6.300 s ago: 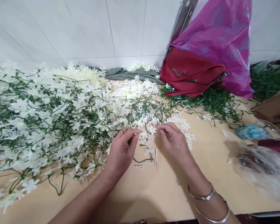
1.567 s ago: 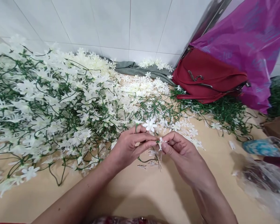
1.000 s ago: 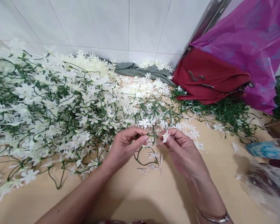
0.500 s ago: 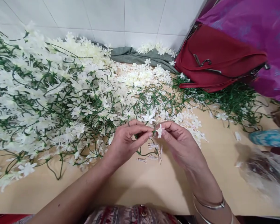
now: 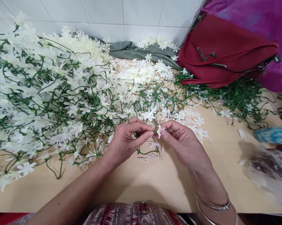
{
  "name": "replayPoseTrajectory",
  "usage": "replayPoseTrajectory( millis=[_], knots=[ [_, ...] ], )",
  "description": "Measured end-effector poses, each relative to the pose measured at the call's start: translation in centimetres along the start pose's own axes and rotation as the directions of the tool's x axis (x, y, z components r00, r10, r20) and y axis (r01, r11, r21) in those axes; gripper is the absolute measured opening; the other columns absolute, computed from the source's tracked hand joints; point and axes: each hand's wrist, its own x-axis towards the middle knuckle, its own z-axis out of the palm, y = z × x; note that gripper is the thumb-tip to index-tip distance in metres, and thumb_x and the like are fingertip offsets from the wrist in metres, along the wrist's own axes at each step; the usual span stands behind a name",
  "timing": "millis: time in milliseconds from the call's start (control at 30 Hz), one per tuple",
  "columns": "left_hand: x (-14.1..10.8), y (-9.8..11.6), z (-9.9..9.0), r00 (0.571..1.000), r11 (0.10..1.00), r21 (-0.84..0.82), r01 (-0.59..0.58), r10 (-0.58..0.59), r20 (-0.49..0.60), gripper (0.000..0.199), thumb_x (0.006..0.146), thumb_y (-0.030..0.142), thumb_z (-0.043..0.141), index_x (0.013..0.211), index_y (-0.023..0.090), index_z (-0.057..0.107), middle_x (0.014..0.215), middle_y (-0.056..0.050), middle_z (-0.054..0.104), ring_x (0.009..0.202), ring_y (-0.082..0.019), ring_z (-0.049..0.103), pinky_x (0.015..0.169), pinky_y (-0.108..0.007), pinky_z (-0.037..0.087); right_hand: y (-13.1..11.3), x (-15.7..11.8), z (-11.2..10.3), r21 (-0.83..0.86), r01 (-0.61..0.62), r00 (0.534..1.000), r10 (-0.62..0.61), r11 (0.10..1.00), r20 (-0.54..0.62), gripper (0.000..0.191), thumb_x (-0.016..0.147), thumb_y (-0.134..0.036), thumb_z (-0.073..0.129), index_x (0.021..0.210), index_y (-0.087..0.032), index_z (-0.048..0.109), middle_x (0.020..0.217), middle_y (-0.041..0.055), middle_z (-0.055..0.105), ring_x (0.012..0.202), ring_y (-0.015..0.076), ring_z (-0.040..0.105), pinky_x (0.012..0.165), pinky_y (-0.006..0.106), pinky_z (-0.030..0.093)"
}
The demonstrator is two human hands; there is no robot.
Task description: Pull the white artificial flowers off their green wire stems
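Between my hands is a small white artificial flower [image 5: 159,131] on a green stem. My left hand [image 5: 133,137] is closed, thumb and forefinger pinching the stem just under the bloom. The fingertips of my right hand [image 5: 178,139] pinch the flower's petals from the other side. Under my hands lie several thin white stamens [image 5: 152,154] and a curved green stem [image 5: 146,153]. Another white bloom [image 5: 149,114] shows just beyond my fingertips.
A large heap of white flowers with green stems [image 5: 49,93] fills the left. Loose blossoms [image 5: 141,72] lie by a grey cloth [image 5: 131,50] along the tiled wall. At right are a red bag [image 5: 225,53], green stems [image 5: 239,97], a blue patterned object [image 5: 269,135] and clear plastic [image 5: 267,172].
The camera view has shifted slightly. My hands stay nearly in place, and the white flower between them has turned a little in my fingers.
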Motion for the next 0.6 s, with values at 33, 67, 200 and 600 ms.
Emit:
replayPoseTrajectory(
  millis=[33, 67, 200, 600],
  knots=[
    [0.0, -0.1, 0.0, 1.0, 1.0, 0.0, -0.004, 0.004, 0.004, 0.008, 0.094, 0.016, 0.073, 0.093, 0.021, 0.079, 0.085, -0.003, 0.077, 0.08, -0.016, 0.066, 0.076, -0.029, 0.051, 0.0, 0.0, 0.1, -0.012, -0.002, 1.0, 0.002, 1.0, -0.002, 0.024, 0.091, -0.046, 0.076, 0.089, -0.024, 0.069, 0.071, -0.0023, 0.063, 0.069, 0.0156, 0.058, 0.066, 0.03, 0.044],
    [0.0, -0.2, 0.1, 1.0, 1.0, -0.002, -0.007, 0.007, 0.01, 0.008, 0.094, 0.016, 0.072, 0.093, 0.021, 0.078, 0.084, -0.002, 0.077, 0.079, -0.016, 0.065, 0.076, -0.029, 0.05, -0.1, -0.1, 0.1, -0.028, -0.006, 1.0, 0.006, 1.0, -0.006, 0.025, 0.091, -0.047, 0.076, 0.089, -0.023, 0.068, 0.072, -0.0017, 0.064, 0.069, 0.0158, 0.058, 0.065, 0.03, 0.044],
    [-0.2, -0.7, 0.3, 1.0, 1.0, -0.011, 0.009, -0.009, 0.022, 0.01, 0.097, 0.017, 0.069, 0.089, 0.02, 0.074, 0.081, 0.0, 0.073, 0.078, -0.014, 0.063, 0.076, -0.027, 0.048, -0.1, -0.1, 0.7, -0.093, -0.031, 0.998, 0.026, 0.995, -0.05, 0.028, 0.088, -0.048, 0.077, 0.087, -0.022, 0.066, 0.077, 0.0014, 0.068, 0.071, 0.0169, 0.061, 0.064, 0.03, 0.045],
    [-0.7, -1.5, 0.9, 0.997, 0.996, -0.037, 0.076, -0.076, 0.005, 0.012, 0.098, 0.017, 0.068, 0.086, 0.018, 0.071, 0.077, 0.0, 0.069, 0.074, -0.013, 0.063, 0.073, -0.026, 0.047, 1.0, 0.6, 1.4, 0.01, -0.097, 0.995, 0.098, 0.995, -0.02, 0.031, 0.088, -0.05, 0.075, 0.088, -0.021, 0.065, 0.076, 0.0018, 0.073, 0.07, 0.0172, 0.066, 0.071, 0.032, 0.05]
  ],
)
